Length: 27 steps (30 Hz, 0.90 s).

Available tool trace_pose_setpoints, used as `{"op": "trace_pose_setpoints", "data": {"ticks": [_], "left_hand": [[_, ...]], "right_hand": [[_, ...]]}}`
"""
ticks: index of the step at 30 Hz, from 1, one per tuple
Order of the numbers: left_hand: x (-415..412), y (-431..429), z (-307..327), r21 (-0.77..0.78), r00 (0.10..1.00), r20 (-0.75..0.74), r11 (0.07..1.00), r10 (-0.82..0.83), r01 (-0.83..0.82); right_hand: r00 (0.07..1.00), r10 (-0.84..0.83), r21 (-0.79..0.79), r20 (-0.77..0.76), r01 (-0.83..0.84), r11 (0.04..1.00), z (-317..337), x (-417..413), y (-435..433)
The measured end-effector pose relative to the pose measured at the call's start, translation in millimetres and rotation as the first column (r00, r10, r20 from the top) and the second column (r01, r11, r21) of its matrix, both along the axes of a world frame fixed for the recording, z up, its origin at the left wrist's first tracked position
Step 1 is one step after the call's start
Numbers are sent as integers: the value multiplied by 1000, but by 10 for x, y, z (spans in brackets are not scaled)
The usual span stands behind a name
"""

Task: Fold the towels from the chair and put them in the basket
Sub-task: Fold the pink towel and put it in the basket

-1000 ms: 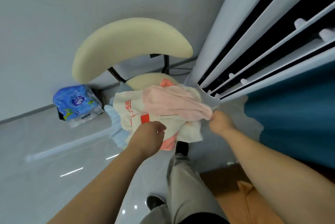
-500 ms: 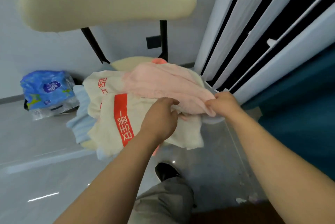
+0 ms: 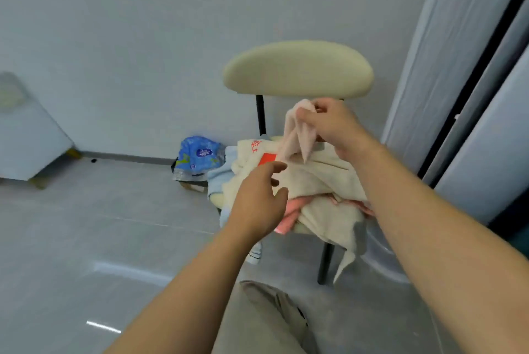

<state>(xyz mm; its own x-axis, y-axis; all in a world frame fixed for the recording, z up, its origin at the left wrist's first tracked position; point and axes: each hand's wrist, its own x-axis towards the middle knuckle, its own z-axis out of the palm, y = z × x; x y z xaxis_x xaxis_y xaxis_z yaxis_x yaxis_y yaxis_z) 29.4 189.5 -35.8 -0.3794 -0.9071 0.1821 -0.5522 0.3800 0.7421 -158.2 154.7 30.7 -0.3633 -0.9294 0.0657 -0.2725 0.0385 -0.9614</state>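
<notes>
A cream chair with black legs stands by the wall, its seat heaped with towels. My right hand pinches a pale pink towel by its top and holds it above the heap, the cloth hanging down. Under it lies a cream towel with a red patch and red lettering, a brighter pink towel and a light blue one at the left edge. My left hand hovers over the front of the heap, fingers spread and relaxed, holding nothing. No basket is in view.
A blue plastic package lies on the grey floor left of the chair. A tall white appliance stands close on the right. A white panel leans at the far left. My trouser leg is below.
My right hand has lifted the pale pink towel up off the heap. My left hand has let go of it and opened. The view has pulled back from the chair.
</notes>
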Motion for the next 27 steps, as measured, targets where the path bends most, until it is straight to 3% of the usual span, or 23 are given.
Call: {"op": "trace_pose_setpoints", "data": {"ticks": [6,11,16,20,24,27], "left_hand": [[667,246,594,-106,959,-228,975,167,-195],[1331,388,783,-166,873,-369,902,318,-399],[2052,354,377,-105,833,-247,841,495,-531],[2497,280,-164,17,834,-102,839,543,-544],[2748,181,-680,128,825,-44,822,564,-555],[2892,113,-999,172,803,-29,794,595,-583]], "right_hand": [[935,306,-191,180,-272,943,792,1065,109],[872,437,-180,221,-404,897,774,1905,209],[886,434,-62,163,-430,901,241,2554,174],[937,350,66,-13,-348,935,-499,2893,-23],[920,325,140,-217,-300,944,-1211,3113,-187],[910,360,196,-205,-322,926,-1589,3233,-305]]}}
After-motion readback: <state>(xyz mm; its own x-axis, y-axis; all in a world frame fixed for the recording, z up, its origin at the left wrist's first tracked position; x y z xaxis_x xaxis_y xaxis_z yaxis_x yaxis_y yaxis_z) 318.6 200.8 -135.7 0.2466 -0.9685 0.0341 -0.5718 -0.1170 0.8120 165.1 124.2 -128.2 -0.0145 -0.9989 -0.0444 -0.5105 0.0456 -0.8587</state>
